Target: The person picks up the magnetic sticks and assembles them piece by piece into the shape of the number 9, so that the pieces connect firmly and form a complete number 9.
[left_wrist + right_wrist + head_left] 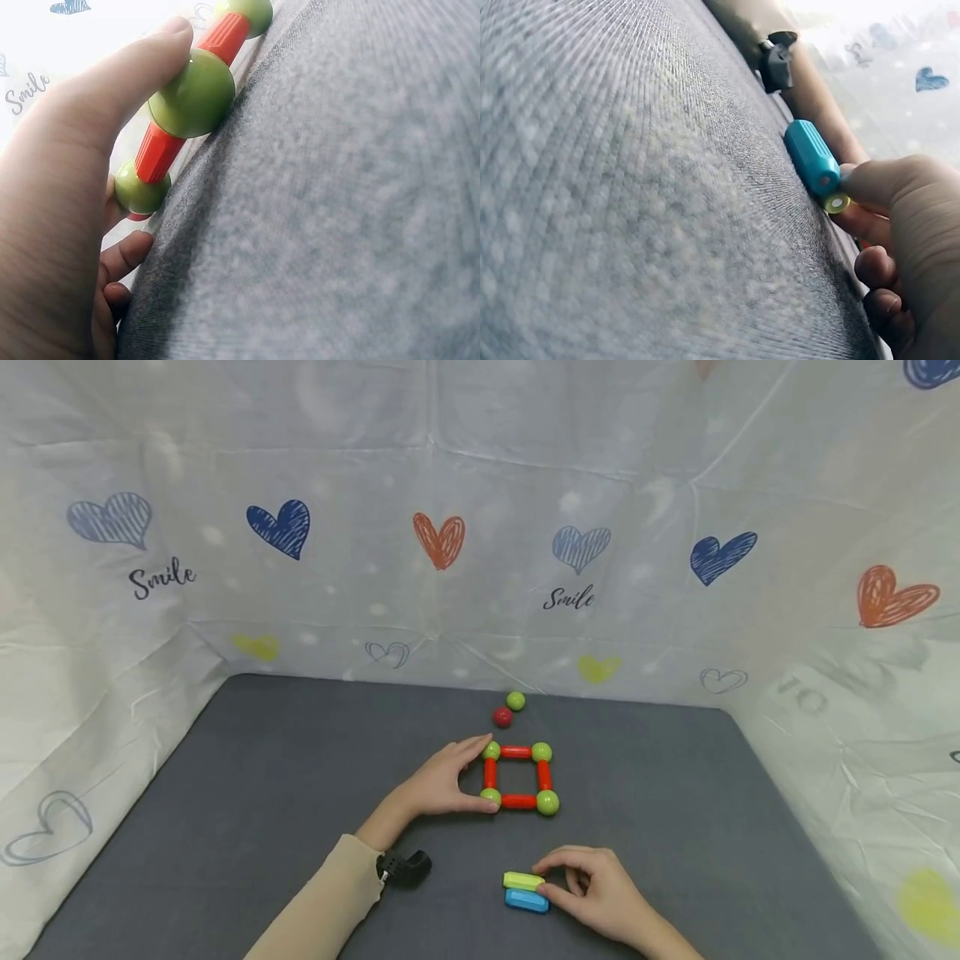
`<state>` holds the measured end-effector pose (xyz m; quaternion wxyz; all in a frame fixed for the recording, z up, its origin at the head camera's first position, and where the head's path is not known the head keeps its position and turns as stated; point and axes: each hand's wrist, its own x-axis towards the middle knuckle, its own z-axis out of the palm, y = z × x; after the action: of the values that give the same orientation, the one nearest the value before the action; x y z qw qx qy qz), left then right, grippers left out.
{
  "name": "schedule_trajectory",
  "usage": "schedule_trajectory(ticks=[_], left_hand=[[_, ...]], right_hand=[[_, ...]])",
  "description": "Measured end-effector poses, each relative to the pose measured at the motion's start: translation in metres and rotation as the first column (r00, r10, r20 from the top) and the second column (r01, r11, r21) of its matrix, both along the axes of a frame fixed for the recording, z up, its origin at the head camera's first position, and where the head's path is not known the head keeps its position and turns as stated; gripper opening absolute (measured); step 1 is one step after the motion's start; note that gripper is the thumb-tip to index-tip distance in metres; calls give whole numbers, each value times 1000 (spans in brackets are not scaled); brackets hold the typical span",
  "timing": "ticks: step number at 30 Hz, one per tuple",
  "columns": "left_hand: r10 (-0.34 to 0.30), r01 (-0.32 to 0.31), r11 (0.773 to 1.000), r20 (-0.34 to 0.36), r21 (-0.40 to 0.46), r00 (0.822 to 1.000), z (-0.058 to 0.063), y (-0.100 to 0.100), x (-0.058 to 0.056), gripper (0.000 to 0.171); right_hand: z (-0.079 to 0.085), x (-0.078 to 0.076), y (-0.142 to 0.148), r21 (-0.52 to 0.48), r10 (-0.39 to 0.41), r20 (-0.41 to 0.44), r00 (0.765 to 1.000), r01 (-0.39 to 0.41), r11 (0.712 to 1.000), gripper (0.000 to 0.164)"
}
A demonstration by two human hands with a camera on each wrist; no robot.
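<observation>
A square frame of red magnetic rods (519, 802) with green balls (547, 802) at its corners lies flat on the dark table. My left hand (442, 781) holds its left side, thumb against the near corner ball and fingers at the far one. The left wrist view shows the thumb on a green ball (193, 94). Nearer the front edge, a yellow-green rod (522, 882) lies alongside a blue rod (527, 901). The thumb and index finger of my right hand (600, 893) pinch the yellow-green rod's right end. In the right wrist view the blue rod (811, 156) partly hides it.
Beyond the square sit a red ball (502, 717) and a loose green ball (515, 701). A white curtain (495, 635) printed with hearts closes off the table's back and sides. A black wrist device (405, 868) is worn at the left sleeve.
</observation>
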<state>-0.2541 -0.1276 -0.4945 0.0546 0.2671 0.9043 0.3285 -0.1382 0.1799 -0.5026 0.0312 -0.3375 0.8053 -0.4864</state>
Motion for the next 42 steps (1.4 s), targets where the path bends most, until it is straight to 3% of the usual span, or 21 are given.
schedule_trajectory(ticks=[13,19,23,28,36,38,42], left_hand=[[5,-5,1000,13,-3,1000,0,0,-1,111],[0,0,1000,11,5,1000,1,1,0,111],[15,-15,1000,4,2,1000,1,1,0,111],[5,-5,1000,16,1,1000,-1,3,0,112],[15,-15,1000,17,11,1000,0,3,-1,112],[18,-18,1000,16,6,1000,0,2,-2,111],[18,-18,1000,21,-4,1000,1,1,-2,111]], right_hand=[[1,1,0,25,-23,-4,1000,23,999,17],[1,2,0,-10,-66,-65,996,66,998,18],[2,0,3,-29,-142,-94,985,140,990,23],[5,-1,14,15,-317,-87,945,319,948,26],[8,-9,35,9,-509,-215,833,523,852,27],[7,-11,36,1,-517,-229,825,532,847,27],[5,-12,33,7,-497,-229,837,512,859,25]])
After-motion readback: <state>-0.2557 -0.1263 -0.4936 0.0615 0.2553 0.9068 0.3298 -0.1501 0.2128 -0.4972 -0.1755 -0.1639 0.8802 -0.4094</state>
